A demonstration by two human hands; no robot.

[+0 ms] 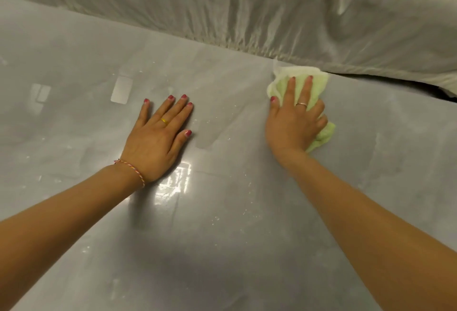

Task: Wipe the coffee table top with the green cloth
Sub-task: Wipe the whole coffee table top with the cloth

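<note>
Green cloth (314,93) sits bunched at the far edge of the coffee table top (222,236), toward its right side, just beside the pale draped fabric (272,13) that runs along that edge. Right hand (294,122) lies palm-down on top of the cloth, index and middle fingers extended over it, outer fingers curled round the bunch; cloth sticks out past the fingertips at the far side and past the little-finger side at the near right. Silver ring on that hand. Left hand (160,137) is flat on the bare glossy top, fingers spread, nothing in it, well left of the cloth and not touching it; gold ring (164,121) and a braided thread bracelet (131,169) at the wrist. Most of the cloth is under the right palm, so its full shape is hidden. White specks and smears scattered on the surface; can't tell what they are. Bright light reflections near the left wrist. Both forearms cut off at the frame's near edge. Dark gap at far right under the fabric, contents unreadable.
</note>
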